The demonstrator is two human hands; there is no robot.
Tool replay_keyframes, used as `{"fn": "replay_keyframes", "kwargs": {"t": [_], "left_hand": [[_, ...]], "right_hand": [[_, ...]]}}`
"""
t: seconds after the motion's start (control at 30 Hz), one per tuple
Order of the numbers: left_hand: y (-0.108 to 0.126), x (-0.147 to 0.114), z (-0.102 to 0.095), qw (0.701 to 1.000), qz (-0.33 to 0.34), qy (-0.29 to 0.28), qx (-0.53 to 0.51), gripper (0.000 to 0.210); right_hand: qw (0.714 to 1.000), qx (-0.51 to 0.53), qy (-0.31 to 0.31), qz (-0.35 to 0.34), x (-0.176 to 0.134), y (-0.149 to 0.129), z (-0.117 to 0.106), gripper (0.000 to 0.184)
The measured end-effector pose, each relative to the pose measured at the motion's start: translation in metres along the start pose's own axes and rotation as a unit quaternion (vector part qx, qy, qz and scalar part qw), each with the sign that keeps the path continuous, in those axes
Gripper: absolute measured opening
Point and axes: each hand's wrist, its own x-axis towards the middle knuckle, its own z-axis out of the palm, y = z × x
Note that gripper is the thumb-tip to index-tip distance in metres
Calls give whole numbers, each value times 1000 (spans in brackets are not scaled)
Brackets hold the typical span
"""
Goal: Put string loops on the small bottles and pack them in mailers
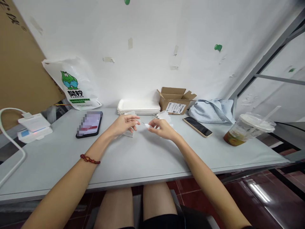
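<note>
A single camera sits at the person's head height, facing forward and steeply down over the light grey, flat worktop [143, 162]. The bare left hand [125, 124] and bare right hand [162, 128] fall near mid-view, within arm's reach of it. Closest to the lens, the bare thighs [116, 206] enter at the bottom edge; farthest ahead, the white, tape-marked wall [147, 28] fills the top. The view is wide, taking in the brown cardboard panel [21, 63] at far left and the grey metal frame [264, 62] at far right, both leaning outward.
</note>
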Motion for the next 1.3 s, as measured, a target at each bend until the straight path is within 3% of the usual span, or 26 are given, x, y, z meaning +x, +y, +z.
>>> {"fn": "replay_keyframes", "kwargs": {"t": [0.2, 0.57, 1.3], "left_hand": [[-5, 4, 5, 999, 12, 31, -3, 23], [-6, 4, 8, 990, -30, 11, -134, 26], [-2, 2, 9, 977, -55, 24, -204, 18]], "right_hand": [[999, 42, -3, 2, 1, -3, 1, 24], [998, 51, 30, 1, 1, -6, 5, 30], [997, 63, 47, -1, 1, -5, 5, 30]]}}
